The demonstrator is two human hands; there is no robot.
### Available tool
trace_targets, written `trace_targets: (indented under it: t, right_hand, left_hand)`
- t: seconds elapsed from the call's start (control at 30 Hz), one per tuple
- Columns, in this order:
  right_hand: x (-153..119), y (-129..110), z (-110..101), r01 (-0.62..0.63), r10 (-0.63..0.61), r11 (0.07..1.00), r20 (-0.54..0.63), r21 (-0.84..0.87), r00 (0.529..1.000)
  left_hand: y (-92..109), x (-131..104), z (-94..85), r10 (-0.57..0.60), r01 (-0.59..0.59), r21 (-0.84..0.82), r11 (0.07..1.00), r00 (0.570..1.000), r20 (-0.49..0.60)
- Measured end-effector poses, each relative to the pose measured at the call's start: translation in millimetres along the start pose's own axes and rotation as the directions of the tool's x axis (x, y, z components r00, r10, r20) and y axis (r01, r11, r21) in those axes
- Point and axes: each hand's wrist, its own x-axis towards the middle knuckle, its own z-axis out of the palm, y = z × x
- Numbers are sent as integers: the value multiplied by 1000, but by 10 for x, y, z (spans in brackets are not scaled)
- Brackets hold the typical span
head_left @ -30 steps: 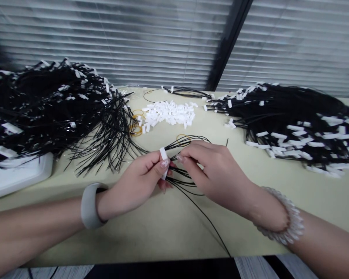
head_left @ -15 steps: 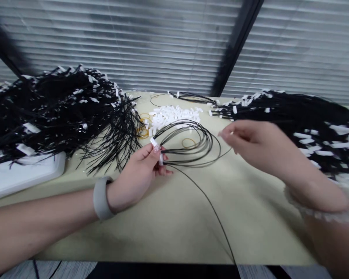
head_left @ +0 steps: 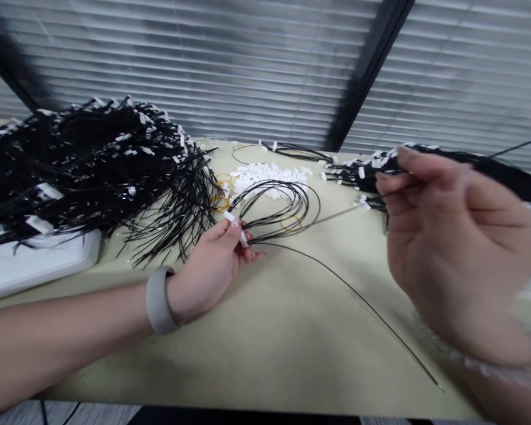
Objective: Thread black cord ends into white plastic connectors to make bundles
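My left hand [head_left: 219, 254] pinches a coiled bundle of thin black cables [head_left: 277, 219] at its white tags [head_left: 233, 224]. The coil's loops stand out to the right of the fingers. From under this hand one loose cable [head_left: 349, 283] curves down to the table's front right. My right hand [head_left: 460, 236] is raised at the right, fingers curled and blurred by motion. One strand runs straight from the coil towards it, and a dark line [head_left: 520, 145] emerges beyond it in the same direction. The exact grip is hidden behind the fingers.
A big heap of black cables with white tags [head_left: 92, 159] lies left, partly over a white tray [head_left: 48, 262]. White pieces [head_left: 265, 177] and yellow rubber bands [head_left: 221, 195] lie mid-table. More tagged cables [head_left: 349, 168] lie right. Window blinds [head_left: 248, 71] stand behind.
My right hand has moved right and up, towards the camera. One strand now stretches out straight from the coil. The loose cable's end has swung right, and my left hand stays nearly in place.
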Motion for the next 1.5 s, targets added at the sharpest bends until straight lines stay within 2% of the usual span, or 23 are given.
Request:
trace_targets:
  t: [0.07,0.1,0.17,0.2,0.27,0.37,0.43,0.53,0.63,0.93,1.13,1.33,1.5]
  right_hand:
    - [-7,-63,-12,-62,76,985,-84,160,994]
    - [-10,-84,-16,-118,132,966,-48,228,990]
    - [-18,-104,-22,-210,168,945,180,252,969]
    - [-22,-106,-22,-223,154,950,296,217,943]
    - [-28,-101,-16,-148,109,988,468,46,877]
    - [-33,-96,-1,66,69,976,579,-208,812]
    - [-34,-96,13,135,40,959,595,-248,803]
    - [-36,-86,35,170,13,956,610,-241,793]
    - [-37,-63,54,181,11,954,630,-240,776]
    - [-54,-26,76,185,11,952,630,-244,777]
    - [-82,-7,91,252,-23,929,638,-271,769]
    - [-186,-8,181,366,-40,875,705,-317,708]
    - [-254,7,214,468,-81,802,709,-371,701]
  left_hand:
    - [-21,-9,-13,0,-4,68,998,999,53]
    - [-32,-18,-21,6,-16,120,993,996,85]
    - [-51,-44,-34,16,-56,251,966,987,157]
    - [-56,-59,-40,16,-78,316,945,981,192]
    - [-59,-85,-48,10,-113,410,905,970,244]
    - [-54,-102,-56,11,-144,455,879,959,283]
    - [-54,-101,-61,10,-156,456,876,952,307]
    - [-58,-97,-65,-2,-158,452,878,943,334]
    - [-54,-109,-62,-16,-149,461,875,942,336]
    - [-43,-111,-69,-39,-148,471,870,931,363]
    - [-57,-106,-75,-42,-167,484,859,919,392]
    - [-9,-153,-35,-54,-239,569,786,892,449]
    - [18,-170,-32,-67,-274,623,733,882,466]
